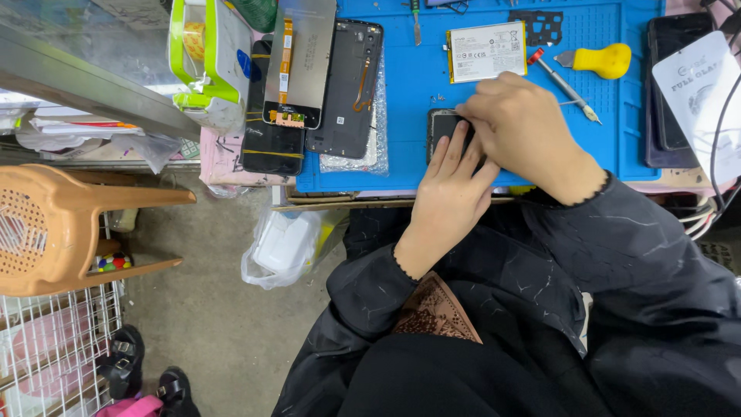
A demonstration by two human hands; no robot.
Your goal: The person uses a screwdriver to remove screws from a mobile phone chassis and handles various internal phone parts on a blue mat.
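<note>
Two hands working together on one small dark phone (443, 127), lying on the blue silicone repair mat (409, 85) close to the tabletop's near edge. Left hand (451, 189) reaching in from below, fingers stretched flat and pressing down on the phone's near end, pinning rather than gripping. Right hand (525, 135) coming across from the right, fingers curled over the phone's far right corner and pinching or pressing at its edge; impossible to tell whether anything small is being held between those fingertips. Only the phone's upper left part showing, the rest hidden under both hands, so its long axis hard to judge; seemingly running away from the body, roughly in line with the left forearm. Both hands touching it, neither nearer than the other.

Just beyond the right hand, lying flat on the mat: a white phone battery (486, 52). To the right of that hand: a thin metal probe with a red grip (562, 83), slanted, and a yellow-handled scraper (598, 60), both well within reach of the right hand. Far to the left of the left hand: a black phone back housing (345, 85) with an orange flex cable, resting on bubble wrap, and a display panel (299, 62) overlapping another dark phone. Beyond the right wrist, at the tabletop's right end: more dark phones and a white screen-protector packet (698, 93). Below the tabletop, left of the lap: a white plastic bag (282, 247) and a tan plastic stool (54, 232) on the floor.
</note>
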